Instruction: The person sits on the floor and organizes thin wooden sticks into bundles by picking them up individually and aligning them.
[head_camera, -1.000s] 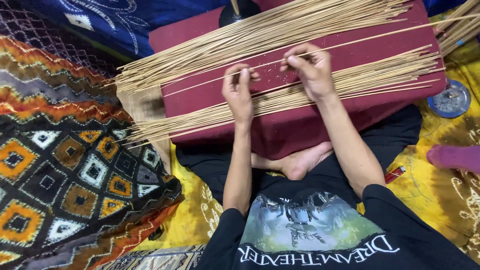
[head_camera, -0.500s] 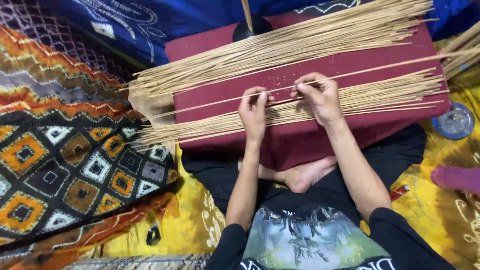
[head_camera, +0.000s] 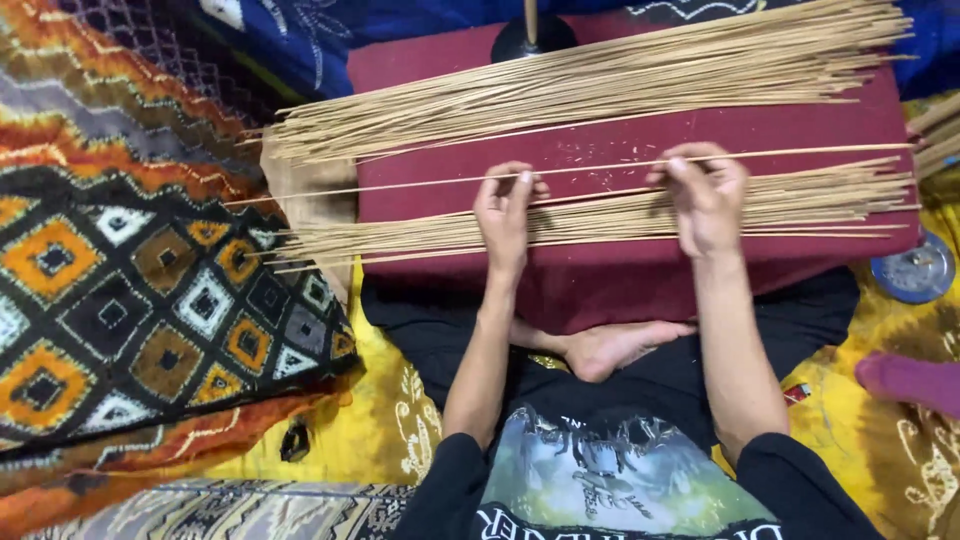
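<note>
A dark red cloth-covered board (head_camera: 600, 290) lies across my lap. Two heaps of thin bamboo sticks rest on it: a far heap (head_camera: 600, 80) and a near heap (head_camera: 600, 215). Between them lies a single long stick (head_camera: 600, 165). My left hand (head_camera: 505, 215) and my right hand (head_camera: 705, 195) both pinch this single stick with their fingertips, palms resting over the near heap. My bare foot (head_camera: 605, 348) shows below the board.
A patterned black, orange and yellow cloth (head_camera: 120, 290) covers the left side. Yellow printed fabric (head_camera: 380, 420) lies under my legs. A round blue metal tin (head_camera: 915, 270) sits at right. A dark round base with an upright rod (head_camera: 530, 35) stands behind the board.
My hands have spread further apart along the single stick. The view has drifted, so the board sits more to the right and closer.
</note>
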